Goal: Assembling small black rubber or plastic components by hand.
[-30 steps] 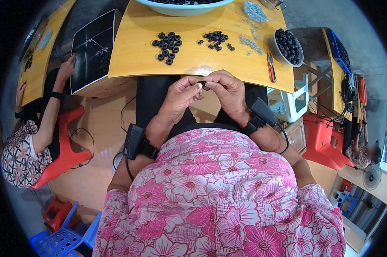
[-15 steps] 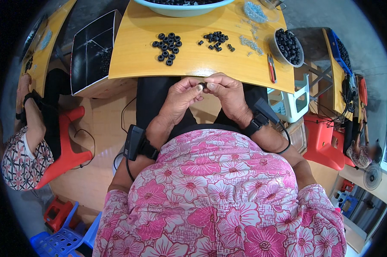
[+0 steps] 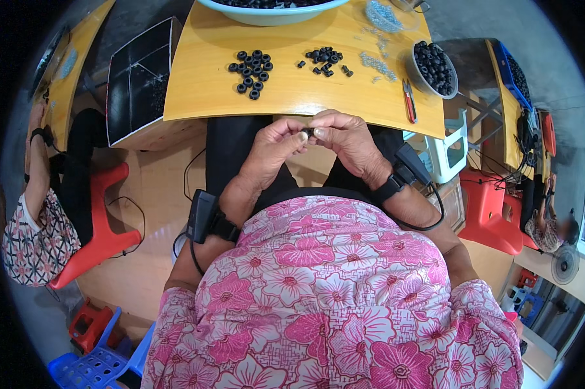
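Observation:
Just off the near edge of the yellow table [image 3: 201, 84], my left hand [image 3: 274, 148] and my right hand [image 3: 345, 144] meet, thumbs and fingers pinched on a small black part [image 3: 308, 131]. Fingertips cover most of it, so its full shape is hidden. Beyond my hands lies a group of black ring-shaped parts [image 3: 253, 67]. To their right is a looser pile of small black plugs [image 3: 323, 58]. Small clear pieces [image 3: 378, 65] are scattered farther right.
A pale blue basin [image 3: 273, 14] of black parts stands at the far edge. At right are a tub of black parts [image 3: 433, 68], red-handled pliers [image 3: 410, 102] and a dish of clear pieces [image 3: 384, 16]. A black-lined box [image 3: 142, 78] stands left; co-workers sit on both sides.
My two hands stay together on the small black part, with the right wrist shifted slightly. The co-worker at left has moved an arm farther forward.

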A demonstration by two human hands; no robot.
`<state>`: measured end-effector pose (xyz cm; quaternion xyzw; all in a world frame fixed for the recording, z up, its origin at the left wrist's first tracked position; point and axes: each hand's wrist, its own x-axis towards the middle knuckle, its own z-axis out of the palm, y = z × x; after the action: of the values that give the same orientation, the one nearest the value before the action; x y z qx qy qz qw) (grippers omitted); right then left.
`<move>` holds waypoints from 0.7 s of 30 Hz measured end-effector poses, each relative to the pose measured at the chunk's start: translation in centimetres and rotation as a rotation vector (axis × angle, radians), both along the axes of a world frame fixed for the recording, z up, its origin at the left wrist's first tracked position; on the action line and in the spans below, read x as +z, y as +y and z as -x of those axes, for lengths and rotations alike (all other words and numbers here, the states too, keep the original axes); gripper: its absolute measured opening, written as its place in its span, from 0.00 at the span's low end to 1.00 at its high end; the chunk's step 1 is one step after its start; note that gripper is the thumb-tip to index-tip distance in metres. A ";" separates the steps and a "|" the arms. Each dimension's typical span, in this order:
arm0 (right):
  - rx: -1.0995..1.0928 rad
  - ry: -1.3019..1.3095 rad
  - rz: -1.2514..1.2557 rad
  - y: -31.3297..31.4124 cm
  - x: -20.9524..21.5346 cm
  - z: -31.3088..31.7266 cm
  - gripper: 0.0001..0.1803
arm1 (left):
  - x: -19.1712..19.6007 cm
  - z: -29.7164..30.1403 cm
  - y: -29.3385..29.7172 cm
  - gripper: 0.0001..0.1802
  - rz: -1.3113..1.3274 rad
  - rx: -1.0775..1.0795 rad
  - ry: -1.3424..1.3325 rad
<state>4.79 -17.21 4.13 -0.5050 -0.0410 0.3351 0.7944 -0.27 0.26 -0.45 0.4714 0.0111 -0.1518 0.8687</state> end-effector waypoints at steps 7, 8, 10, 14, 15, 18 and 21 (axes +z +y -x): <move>0.048 0.020 0.028 -0.4 0.3 -0.3 0.15 | 0.7 0.2 -0.2 0.10 -0.021 0.025 0.004; 0.070 0.046 0.043 -0.4 0.3 -0.3 0.17 | 0.9 0.3 -0.2 0.10 -0.037 0.038 0.009; 0.098 0.077 0.056 -0.6 0.7 -0.1 0.19 | 0.8 0.5 -0.2 0.11 -0.050 0.049 -0.007; 0.128 0.155 0.010 -0.5 1.3 0.1 0.22 | 0.8 0.5 -0.4 0.11 -0.071 0.064 -0.043; 0.127 0.154 0.011 -0.5 1.2 0.2 0.22 | 0.9 0.5 -0.4 0.11 -0.070 0.063 -0.044; 0.137 0.157 -0.047 -0.4 0.8 0.2 0.22 | 1.2 0.4 -0.3 0.11 -0.069 0.037 -0.048; 0.142 0.168 -0.059 -0.5 0.8 0.2 0.22 | 1.2 0.4 -0.4 0.11 -0.076 0.043 -0.070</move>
<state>4.58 -17.75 4.93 -0.4475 -0.0197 0.4303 0.7837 -0.70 -0.14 0.75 0.5086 -0.0034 -0.1160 0.8532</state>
